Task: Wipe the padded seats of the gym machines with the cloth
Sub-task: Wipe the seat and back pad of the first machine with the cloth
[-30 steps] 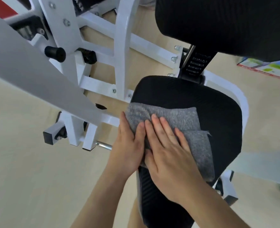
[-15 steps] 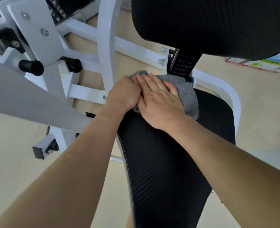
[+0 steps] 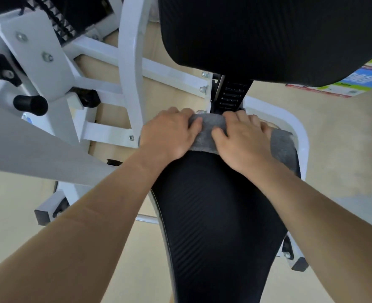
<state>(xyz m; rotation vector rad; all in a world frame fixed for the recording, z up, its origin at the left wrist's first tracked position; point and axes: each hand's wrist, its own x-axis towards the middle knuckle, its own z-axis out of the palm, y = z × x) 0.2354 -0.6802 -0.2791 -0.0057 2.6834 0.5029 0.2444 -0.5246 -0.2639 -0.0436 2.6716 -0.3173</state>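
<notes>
seat [image 3: 213, 215] is stretching away under both forearms | cloth [image 3: 204, 136] is draping over the seat's far edge | left hand [image 3: 169, 136] is gripping cloth, fingers [image 3: 177, 112] curled | right hand [image 3: 244, 143] is pressing cloth, fingers close together

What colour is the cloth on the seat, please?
Grey; the cloth shows best in the head view, against the black seat.
</notes>
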